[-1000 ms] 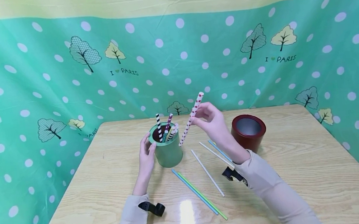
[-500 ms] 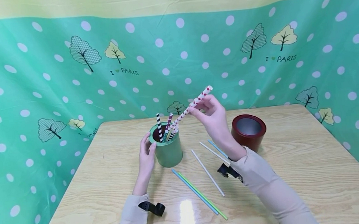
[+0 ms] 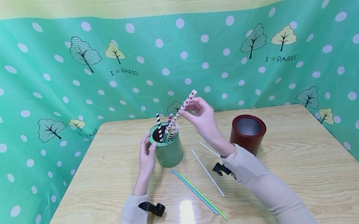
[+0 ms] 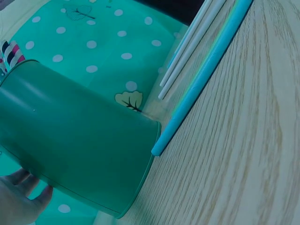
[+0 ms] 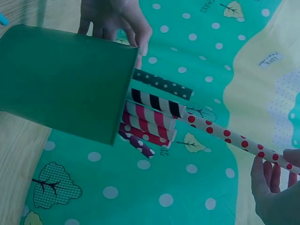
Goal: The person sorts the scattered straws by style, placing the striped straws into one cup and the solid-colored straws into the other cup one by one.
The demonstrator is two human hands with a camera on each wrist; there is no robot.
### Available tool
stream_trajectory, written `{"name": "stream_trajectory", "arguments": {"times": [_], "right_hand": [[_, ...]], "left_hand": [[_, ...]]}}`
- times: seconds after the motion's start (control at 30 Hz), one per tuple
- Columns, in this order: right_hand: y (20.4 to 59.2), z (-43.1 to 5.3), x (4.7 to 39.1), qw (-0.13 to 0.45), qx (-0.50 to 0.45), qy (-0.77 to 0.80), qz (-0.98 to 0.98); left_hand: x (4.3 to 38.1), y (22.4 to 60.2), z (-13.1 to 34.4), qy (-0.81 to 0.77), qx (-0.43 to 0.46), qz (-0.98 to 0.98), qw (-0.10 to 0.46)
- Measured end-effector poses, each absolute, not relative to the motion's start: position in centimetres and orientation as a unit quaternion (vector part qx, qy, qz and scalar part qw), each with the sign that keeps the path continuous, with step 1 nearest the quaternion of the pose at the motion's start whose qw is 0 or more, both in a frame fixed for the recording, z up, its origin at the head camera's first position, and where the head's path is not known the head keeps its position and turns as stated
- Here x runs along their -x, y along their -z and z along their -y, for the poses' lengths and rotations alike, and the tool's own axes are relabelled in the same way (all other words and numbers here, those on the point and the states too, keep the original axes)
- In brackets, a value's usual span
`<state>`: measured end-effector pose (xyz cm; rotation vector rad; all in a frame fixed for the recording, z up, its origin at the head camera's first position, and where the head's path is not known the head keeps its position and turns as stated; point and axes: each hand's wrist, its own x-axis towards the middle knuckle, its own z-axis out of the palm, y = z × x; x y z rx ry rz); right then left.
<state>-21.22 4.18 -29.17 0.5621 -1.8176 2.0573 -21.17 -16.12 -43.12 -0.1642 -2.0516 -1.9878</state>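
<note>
The fingers and thumb of my right hand (image 3: 203,118) were pinched narrow on the red-dotted straw (image 3: 187,101), gripping its upper part. It slanted down to the left, its low end among the other straws at the mouth of the green can (image 3: 169,156); how far in that end reached, I could not tell. My left hand (image 3: 146,154) held the can's left side, fingers curved round it and thumb at the rim. Above that rim leaned a black-striped straw (image 3: 159,128), a purple straw (image 3: 169,119) with white dots and, plainer in the right wrist view, pink-striped ones (image 5: 150,117) in a close bunch.

The green can stood on the bench (image 3: 108,180). Just in front of its foot began a blue straw (image 3: 193,190), lying along a green straw (image 3: 204,197). Right of those lay a white straw (image 3: 208,173), and past it a second white one (image 3: 209,149), running in under my right arm. Beyond that arm stood a red can (image 3: 248,141), mouth up, its inside grey. Each cuff had a black strap, and a spotted green cloth (image 3: 151,93) with printed trees hung behind the bench
</note>
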Motion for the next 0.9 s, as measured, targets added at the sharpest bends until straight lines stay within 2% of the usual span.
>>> {"name": "stream_trajectory", "arguments": {"times": [0.43,0.7,0.9], "right_hand": [[30.2,-4.4,21.4,0.133,-0.196,-0.713,0.66],[31.7,-6.6,21.0,0.106,-0.202,-0.672,0.704],[33.1,-9.2,20.2,0.062,-0.208,-0.611,0.761]], "left_hand": [[21.3,43.5,15.9,0.687,0.07,0.704,0.163],[21.3,43.4,16.0,0.685,0.07,0.707,0.165],[20.6,42.5,15.8,0.674,0.058,0.719,0.157]]}}
